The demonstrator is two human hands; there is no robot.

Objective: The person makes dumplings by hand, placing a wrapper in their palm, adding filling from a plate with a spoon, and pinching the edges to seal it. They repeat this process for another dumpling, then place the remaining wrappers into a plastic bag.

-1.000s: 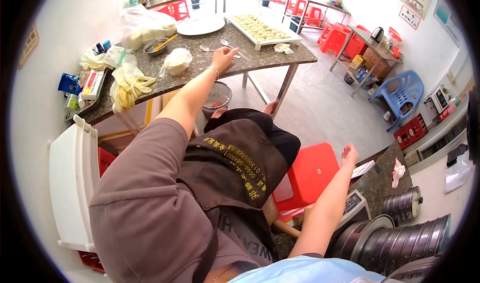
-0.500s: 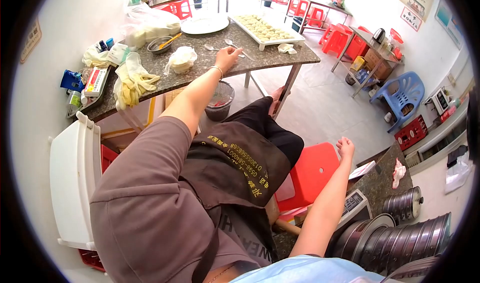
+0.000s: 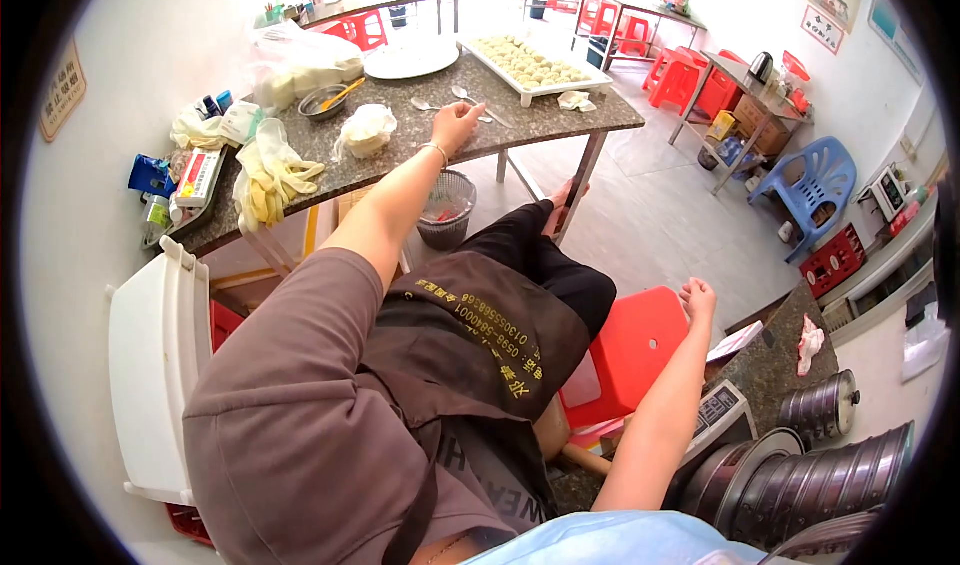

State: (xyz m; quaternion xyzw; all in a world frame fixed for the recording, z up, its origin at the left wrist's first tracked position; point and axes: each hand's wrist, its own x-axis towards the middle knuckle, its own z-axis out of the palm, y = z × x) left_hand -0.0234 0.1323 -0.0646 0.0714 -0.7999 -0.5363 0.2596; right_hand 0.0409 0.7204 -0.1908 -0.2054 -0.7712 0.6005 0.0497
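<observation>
My left hand [image 3: 457, 128], a bracelet at its wrist, is over the near edge of the speckled stone table [image 3: 400, 155]. Its fingers are curled together; what they hold, if anything, is hidden. Two metal spoons [image 3: 421, 104] lie by its fingers, their handles partly covered by the hand. Left of it sits a pale lump in thin plastic [image 3: 366, 131]. Beyond is a white tray [image 3: 531, 96] with rows of small pale dumplings [image 3: 530, 63], a crumpled tissue [image 3: 576, 101] beside it. My right hand [image 3: 699, 298], loosely closed with nothing visible in it, hangs beside a red stool [image 3: 630, 355].
Yellowish gloves [image 3: 275, 170], a dark bowl [image 3: 322, 103] with an orange-handled utensil and a white plate [image 3: 412, 57] are on the table. A waste bin [image 3: 446, 223] stands below. Stacked metal steamers [image 3: 825, 485] and a scale [image 3: 720, 415] are at lower right.
The view has shifted slightly, so most things appear a little lower and further right. Both hands keep nearly the same places, and the objects on the table have not visibly moved.
</observation>
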